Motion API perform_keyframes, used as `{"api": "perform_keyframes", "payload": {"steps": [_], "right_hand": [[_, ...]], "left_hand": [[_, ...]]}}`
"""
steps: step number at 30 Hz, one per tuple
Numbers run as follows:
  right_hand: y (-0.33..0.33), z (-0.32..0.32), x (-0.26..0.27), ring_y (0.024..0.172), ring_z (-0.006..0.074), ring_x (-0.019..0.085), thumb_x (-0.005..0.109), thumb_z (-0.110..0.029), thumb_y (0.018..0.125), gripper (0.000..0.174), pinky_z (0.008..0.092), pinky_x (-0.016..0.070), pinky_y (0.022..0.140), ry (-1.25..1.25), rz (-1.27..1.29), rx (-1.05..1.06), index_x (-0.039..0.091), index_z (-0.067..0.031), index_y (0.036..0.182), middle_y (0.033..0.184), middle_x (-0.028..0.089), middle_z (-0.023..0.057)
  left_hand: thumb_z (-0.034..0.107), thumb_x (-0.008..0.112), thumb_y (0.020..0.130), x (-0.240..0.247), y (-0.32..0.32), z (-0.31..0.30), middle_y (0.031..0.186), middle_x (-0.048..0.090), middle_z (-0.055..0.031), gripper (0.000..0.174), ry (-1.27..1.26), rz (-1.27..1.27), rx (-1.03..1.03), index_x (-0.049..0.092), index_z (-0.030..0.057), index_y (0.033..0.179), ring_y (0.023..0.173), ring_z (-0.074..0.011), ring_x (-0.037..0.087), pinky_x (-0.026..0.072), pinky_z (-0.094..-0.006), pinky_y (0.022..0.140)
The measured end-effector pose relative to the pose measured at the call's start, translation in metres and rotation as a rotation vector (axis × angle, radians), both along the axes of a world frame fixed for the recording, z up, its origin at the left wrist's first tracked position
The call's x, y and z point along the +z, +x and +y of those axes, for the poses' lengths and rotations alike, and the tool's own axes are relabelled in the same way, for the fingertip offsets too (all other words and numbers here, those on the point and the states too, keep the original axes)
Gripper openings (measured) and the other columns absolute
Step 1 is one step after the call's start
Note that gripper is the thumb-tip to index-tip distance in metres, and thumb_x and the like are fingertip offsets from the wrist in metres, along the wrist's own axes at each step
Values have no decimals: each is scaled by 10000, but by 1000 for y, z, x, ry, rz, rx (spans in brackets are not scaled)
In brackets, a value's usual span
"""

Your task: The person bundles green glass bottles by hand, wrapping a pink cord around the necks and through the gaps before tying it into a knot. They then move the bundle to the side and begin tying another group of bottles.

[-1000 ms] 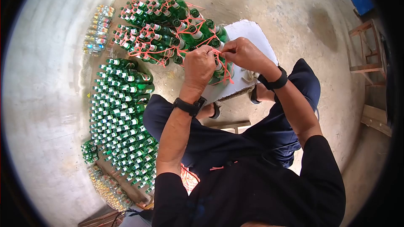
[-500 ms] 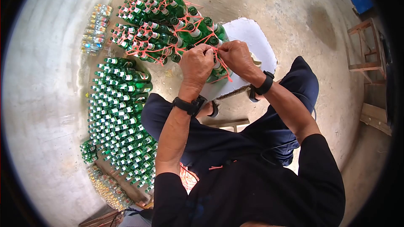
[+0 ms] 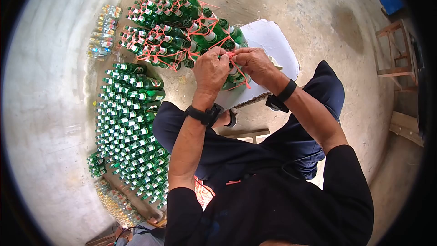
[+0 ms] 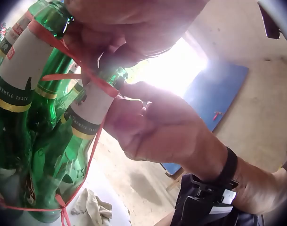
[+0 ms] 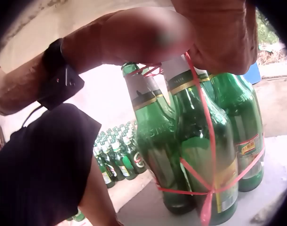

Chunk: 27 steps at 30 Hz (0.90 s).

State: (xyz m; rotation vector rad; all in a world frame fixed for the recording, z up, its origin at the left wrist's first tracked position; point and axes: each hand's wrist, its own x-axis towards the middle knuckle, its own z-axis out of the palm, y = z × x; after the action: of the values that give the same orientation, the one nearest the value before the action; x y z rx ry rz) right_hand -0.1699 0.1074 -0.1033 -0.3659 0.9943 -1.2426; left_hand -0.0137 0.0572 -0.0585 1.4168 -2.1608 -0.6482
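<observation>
Meeting at the near edge of the bundle, the left hand point(image 3: 211, 70) and right hand point(image 3: 257, 66) each had a pinching grip on the red string point(image 4: 103, 86). In the head view, left lay at eight o'clock from the join, right at four, neither plainly nearer. Most bundled green bottles point(image 3: 209, 36) stood upright towards eleven, on the white bench point(image 3: 282, 45).

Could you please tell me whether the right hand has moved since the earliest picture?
Yes, slightly: in the head view, the right hand has shifted leftward against the white block, bringing it closer to the left hand.
</observation>
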Motion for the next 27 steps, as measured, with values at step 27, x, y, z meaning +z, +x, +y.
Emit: {"api": "perform_keyframes", "payload": {"steps": [27], "right_hand": [[15, 3, 1, 625, 37, 524, 768, -114, 909, 100, 196, 395, 532, 30, -49, -132, 770, -31, 965, 832, 708, -12]], "left_hand": [[104, 740, 807, -9, -9, 0, 778, 715, -57, 118, 94, 225, 115, 650, 78, 878, 689, -238, 689, 532, -385, 675]]}}
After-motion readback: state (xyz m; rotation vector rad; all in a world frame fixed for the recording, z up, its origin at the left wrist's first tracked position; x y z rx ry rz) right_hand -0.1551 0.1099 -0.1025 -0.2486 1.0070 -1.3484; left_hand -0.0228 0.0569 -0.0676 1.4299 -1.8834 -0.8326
